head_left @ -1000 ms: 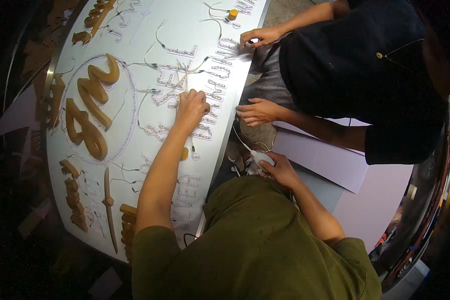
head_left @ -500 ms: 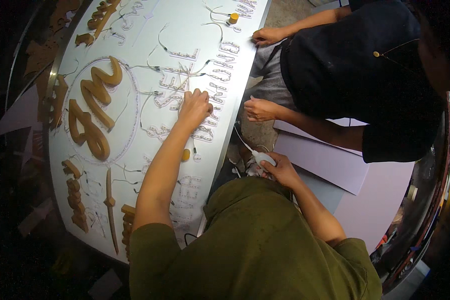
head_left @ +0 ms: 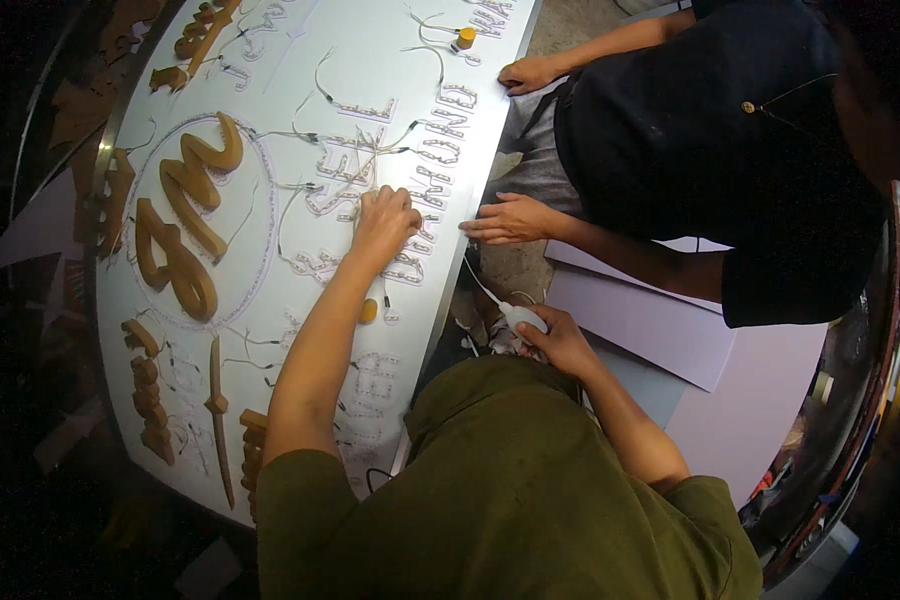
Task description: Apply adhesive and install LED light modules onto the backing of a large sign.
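Observation:
My left hand [head_left: 385, 222] reaches over the white board, its fingers curled down among rows of letters [head_left: 425, 182] lined with small LED modules. What its fingertips pinch, if anything, is hidden beneath it. Thin wires [head_left: 375, 150] spread across the letters just beyond. Off the board's right edge, my right hand [head_left: 560, 342] is wrapped around a white rounded tool [head_left: 523, 318] that tapers to a thin white line, a nozzle or cord, pointing up toward the board. A yellow cylinder [head_left: 369, 311] stands beside my left forearm.
Brown raised script letters [head_left: 185, 220] lie on the white board [head_left: 110, 310] inside an oval outline. Another yellow cylinder [head_left: 465, 38] sits at its far end. A person in black [head_left: 670, 140] is at the right, one hand [head_left: 510, 219] by the edge. Pale panels [head_left: 630, 320] lie below.
The other person's nearer hand has stretched out its fingers and moved left to the board's edge. My left hand has shifted slightly toward me; my right hand hardly moves, still holding the white tool.

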`<state>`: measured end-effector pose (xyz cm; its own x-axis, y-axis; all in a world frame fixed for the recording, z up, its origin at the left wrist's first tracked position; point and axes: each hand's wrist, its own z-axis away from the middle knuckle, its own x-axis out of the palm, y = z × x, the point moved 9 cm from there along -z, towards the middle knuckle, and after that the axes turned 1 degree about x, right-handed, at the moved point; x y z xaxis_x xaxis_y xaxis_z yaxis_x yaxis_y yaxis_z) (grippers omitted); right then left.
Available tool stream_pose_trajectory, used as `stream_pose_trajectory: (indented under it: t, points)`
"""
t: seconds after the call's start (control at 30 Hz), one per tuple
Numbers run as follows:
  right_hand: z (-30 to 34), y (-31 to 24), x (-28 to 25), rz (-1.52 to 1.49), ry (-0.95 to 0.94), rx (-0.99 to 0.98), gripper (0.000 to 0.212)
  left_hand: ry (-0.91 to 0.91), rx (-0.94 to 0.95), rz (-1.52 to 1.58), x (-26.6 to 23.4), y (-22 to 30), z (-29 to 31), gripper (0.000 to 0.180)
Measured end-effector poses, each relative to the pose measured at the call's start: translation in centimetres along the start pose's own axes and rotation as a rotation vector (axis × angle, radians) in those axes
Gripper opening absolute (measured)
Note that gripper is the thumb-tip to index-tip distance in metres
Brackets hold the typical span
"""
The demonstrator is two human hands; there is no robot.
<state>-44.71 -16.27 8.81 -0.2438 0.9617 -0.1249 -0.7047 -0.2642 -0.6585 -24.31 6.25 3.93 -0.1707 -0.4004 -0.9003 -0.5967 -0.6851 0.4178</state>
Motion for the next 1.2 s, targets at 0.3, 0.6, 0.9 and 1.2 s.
stream_pose_trajectory:
  t: [0.3, 0.6, 0.9, 1.2]
  points:
    - [0.3, -1.3, 0.1, 0.024, -0.023, 0.006, 0.038, -0.095, -0.05, -0.035, 0.4, -0.2, -0.8, 0.009]
    - [0.2, -0.9, 0.1, -0.044, -0.001, 0.015, 0.033, -0.128, -0.093, -0.013, 0.7, -0.8, -0.5, 0.012]
    - [0.4, -1.3, 0.0, -0.074, -0.008, -0.046, 0.041, 0.07, -0.335, 0.167, -1.1, -2.6, 3.1, 0.026]
    - [0.0, -1.2, 0.1, -0.035, -0.033, -0.03, 0.038, 0.158, -0.302, 0.092, -1.3, -0.9, 4.0, 0.017]
